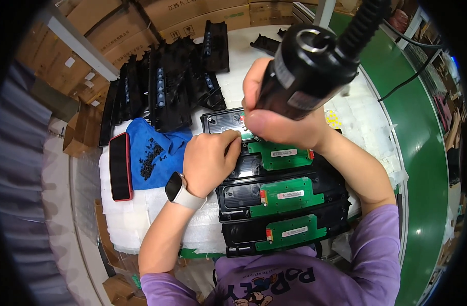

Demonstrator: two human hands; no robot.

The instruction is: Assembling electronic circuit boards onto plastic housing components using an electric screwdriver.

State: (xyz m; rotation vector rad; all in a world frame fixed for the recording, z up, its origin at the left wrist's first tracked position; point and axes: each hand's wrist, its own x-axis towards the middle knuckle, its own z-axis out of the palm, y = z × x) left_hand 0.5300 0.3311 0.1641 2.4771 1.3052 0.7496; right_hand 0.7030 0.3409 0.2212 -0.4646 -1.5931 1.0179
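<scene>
My right hand [284, 127] is wrapped round a black electric screwdriver [307, 71] with a thick ribbed cable at its top. The driver points down at the farthest of several black plastic panels [220, 121], and its tip is hidden behind my hand. My left hand [210, 155] rests at that panel's near edge, fingers curled and pressed together; what they hold, if anything, is hidden. Nearer to me, green circuit boards with white labels, such as the middle board [287, 196] and the nearest board [294, 232], lie on similar black panels.
Small black screws [151, 158] lie heaped on a blue cloth [136, 132] at left, beside a red-edged phone [121, 168]. More black plastic shells [167, 81] are piled at the far left. Yellow dots [334, 119] show past my right wrist. Cardboard boxes [197, 13] stand behind; a green surface [422, 153] runs along the right.
</scene>
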